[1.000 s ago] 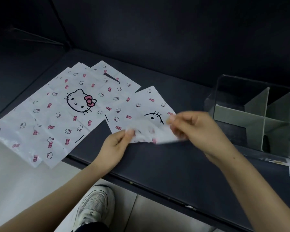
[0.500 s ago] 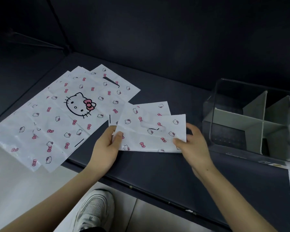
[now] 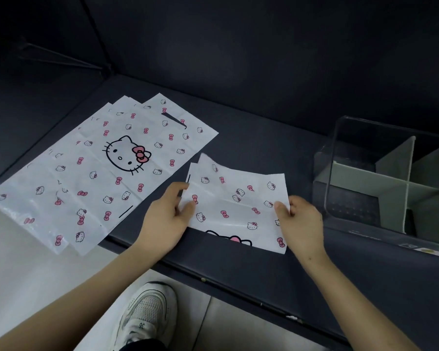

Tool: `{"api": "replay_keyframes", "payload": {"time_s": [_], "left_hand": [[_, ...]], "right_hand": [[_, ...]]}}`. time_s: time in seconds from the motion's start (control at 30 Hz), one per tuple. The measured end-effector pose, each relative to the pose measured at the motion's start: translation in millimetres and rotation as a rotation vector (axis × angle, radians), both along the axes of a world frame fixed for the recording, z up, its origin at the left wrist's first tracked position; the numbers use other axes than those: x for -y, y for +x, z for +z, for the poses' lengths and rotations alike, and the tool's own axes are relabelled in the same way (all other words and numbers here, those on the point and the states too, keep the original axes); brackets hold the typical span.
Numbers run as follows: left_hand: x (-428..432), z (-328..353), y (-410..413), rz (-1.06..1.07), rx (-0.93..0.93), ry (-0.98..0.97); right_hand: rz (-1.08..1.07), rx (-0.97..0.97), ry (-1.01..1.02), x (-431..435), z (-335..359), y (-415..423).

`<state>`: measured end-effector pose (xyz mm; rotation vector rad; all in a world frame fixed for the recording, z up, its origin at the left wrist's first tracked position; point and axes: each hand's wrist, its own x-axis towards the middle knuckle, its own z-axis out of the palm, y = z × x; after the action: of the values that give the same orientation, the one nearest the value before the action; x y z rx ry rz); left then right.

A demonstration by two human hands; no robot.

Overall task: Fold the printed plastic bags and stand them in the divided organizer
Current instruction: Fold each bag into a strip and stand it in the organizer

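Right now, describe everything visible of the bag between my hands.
The folded bag is thin white plastic, printed with small cat faces and pink bows; part of a large cat face shows at its near edge. It lies creased on the dark table. The left hand pinches its left edge, the right hand its right.

Head-worn view, downward over dark table (image 3: pixel 251 138)

The left hand (image 3: pixel 167 219) and right hand (image 3: pixel 302 224) are bare, forearms uncovered. One foot wears a white mesh lace-up sneaker (image 3: pixel 147 315) with grey panels and black trim (its tongue printed "36"), under a dark trouser hem (image 3: pixel 142 346).
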<state>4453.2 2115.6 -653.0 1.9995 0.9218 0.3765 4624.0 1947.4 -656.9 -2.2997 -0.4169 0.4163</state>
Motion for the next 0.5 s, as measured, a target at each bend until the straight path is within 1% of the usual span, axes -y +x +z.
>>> {"api": "replay_keyframes", "payload": {"time_s": [0.03, 0.1, 0.17, 0.23, 0.27, 0.3, 0.37, 0.43, 0.5], "left_hand": [[-1, -2, -1, -0.014, -0.059, 0.104], [-1, -6, -4, -0.018, -0.140, 0.250], [-2, -8, -8, -0.037, -0.160, 0.432], [-3, -13, -10, -0.065, -0.160, 0.665], [-3, -16, -9, -0.104, -0.156, 0.740], [-3, -18, -7, -0.165, -0.139, 0.773], [2, -20, -1, -0.300, -0.099, 0.758], [10, -25, 4, -0.399, -0.123, 0.733], [17, -29, 7, -0.449, -0.176, 0.723]], "right_hand": [[0.009, 0.011, -0.015, 0, -2, 1], [0.023, 0.014, -0.009, -1, -3, 1], [0.018, 0.011, 0.003, -3, -5, 2], [0.011, 0.023, -0.008, -4, -7, 3], [0.011, 0.029, -0.013, -5, -8, 4], [0.009, 0.026, -0.012, -6, -8, 4], [0.010, 0.018, -0.002, -6, -9, 5], [0.018, 0.015, -0.002, -7, -10, 6], [0.026, 0.016, -0.010, -7, -10, 6]]}}
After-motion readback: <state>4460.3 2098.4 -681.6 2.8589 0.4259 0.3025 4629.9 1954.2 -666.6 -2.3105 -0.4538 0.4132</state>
